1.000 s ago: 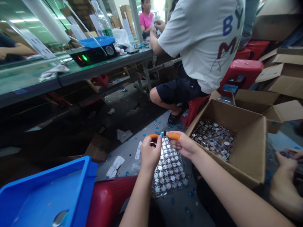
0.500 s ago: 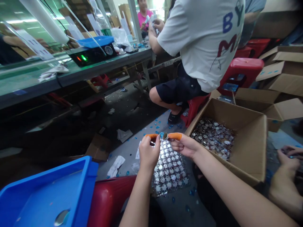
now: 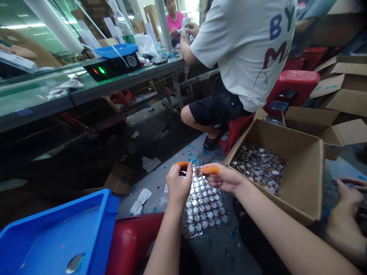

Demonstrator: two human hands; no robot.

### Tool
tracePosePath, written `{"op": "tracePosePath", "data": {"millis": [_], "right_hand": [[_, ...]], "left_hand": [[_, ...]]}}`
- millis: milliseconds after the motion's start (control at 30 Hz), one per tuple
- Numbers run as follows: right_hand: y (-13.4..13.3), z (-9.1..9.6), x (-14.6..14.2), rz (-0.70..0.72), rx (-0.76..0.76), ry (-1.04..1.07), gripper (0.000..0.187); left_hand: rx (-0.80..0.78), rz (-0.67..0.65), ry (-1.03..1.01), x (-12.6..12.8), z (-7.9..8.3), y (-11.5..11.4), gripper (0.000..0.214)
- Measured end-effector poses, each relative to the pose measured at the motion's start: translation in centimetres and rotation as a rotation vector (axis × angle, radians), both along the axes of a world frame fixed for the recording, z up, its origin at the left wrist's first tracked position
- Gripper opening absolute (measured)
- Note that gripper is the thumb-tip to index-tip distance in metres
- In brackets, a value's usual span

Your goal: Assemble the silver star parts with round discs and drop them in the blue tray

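Note:
My left hand (image 3: 178, 183) and my right hand (image 3: 225, 178) meet above a shiny sheet of small silver round pieces (image 3: 204, 204) on my lap. Each hand wears an orange finger cot. My right hand pinches a small round silver piece (image 3: 197, 172) at its fingertips. My left hand is closed in a pinch just left of it, on something dark and small I cannot make out.
An open cardboard box (image 3: 304, 191) with several silver pieces stands at right. A blue tray (image 3: 57, 233) sits at lower left, a red stool (image 3: 129, 240) beside it. A person in a white shirt (image 3: 246, 46) sits ahead. Another person's hand (image 3: 346, 217) is at far right. A green workbench (image 3: 86, 88) runs along the left.
My right hand has lowered slightly and tilted the small round piece toward my left hand. The other person's hand at right has shifted.

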State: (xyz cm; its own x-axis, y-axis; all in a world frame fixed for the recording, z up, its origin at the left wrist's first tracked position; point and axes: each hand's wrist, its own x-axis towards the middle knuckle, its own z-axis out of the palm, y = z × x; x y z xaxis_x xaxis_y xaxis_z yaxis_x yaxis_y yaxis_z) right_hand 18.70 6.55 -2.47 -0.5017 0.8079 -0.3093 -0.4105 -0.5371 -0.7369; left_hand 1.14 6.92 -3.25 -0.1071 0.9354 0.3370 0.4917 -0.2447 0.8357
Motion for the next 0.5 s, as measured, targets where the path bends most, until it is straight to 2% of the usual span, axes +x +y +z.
{"op": "tracePosePath", "data": {"millis": [67,200,267,400,500], "right_hand": [[-0.1,-0.3,-0.3,-0.063,0.164,-0.218,0.026],[-1.2,-0.3,-0.9,-0.27,0.865,-0.798,0.008],[-2.2,0.1,-1.1,-0.333,1.117,-0.945,0.012],[-4.5,1.5,-1.0,-0.397,1.342,-0.976,0.018],[-5.5,2.2,-0.7,-0.454,1.396,-0.923,0.019]], "left_hand": [[-0.033,0.024,-0.045,-0.2,0.0,0.1,0.028],[-0.127,0.121,-0.226,-0.7,0.4,0.2,0.037],[-0.133,0.167,-0.318,-0.7,0.7,-0.1,0.04],[-0.085,0.248,-0.333,-1.1,1.2,-2.1,0.042],[-0.131,0.25,-0.261,-2.4,1.7,-6.5,0.044]]}}
